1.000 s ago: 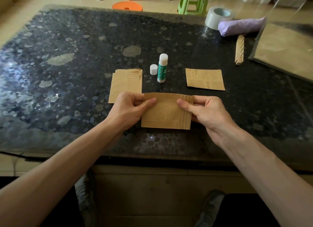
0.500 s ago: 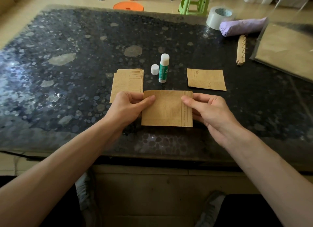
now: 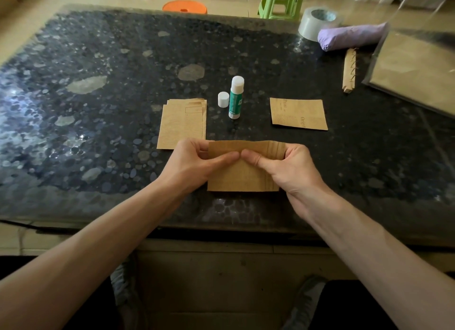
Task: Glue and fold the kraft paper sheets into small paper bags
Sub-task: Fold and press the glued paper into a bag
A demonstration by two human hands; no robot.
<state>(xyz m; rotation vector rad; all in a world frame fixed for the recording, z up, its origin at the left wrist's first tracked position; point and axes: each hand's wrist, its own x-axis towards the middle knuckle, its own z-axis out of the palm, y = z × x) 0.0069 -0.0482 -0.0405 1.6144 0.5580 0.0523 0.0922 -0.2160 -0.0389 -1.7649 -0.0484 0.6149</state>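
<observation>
Beige tiled floor along the top of the frame, with an orange stool (image 3: 184, 6) and a green stool (image 3: 280, 2), both plastic, beyond the far edge of a counter (image 3: 98, 132) of dark, glossy stone speckled with pale pebble shapes.

Upper right of the counter: a grey roll of tape (image 3: 317, 21), a soft lilac bundle (image 3: 352, 36) just beside it, a thin wooden strip (image 3: 349, 71) with wire loops along one side, and a clear plastic sleeve (image 3: 413, 68) with brown sheets inside, cut off by the frame edge.

Centre: an upright glue stick (image 3: 235, 98), green body, white tip bared, with its small round white cap (image 3: 223, 99) standing just to the left. Left of the cap, a stack of kraft sheets (image 3: 182, 125), flat, rectangular, slightly fanned, faintly printed. Right of the glue stick, a single printed kraft piece (image 3: 298, 114), flat and apart from the rest.

Lower centre, near the front edge of the counter: a folded kraft sheet (image 3: 243, 177), matte brown, rectangular, with faint parallel lines down its right side and a gently bowed top edge. Pinched along that top edge by both hands: left hand (image 3: 197, 164) on the left half, right hand (image 3: 288, 169) on the right half, thumbs on the near face with tips almost meeting at the middle, fingers curled behind. Bottom edge low against the stone; touching or not, impossible to tell.
</observation>
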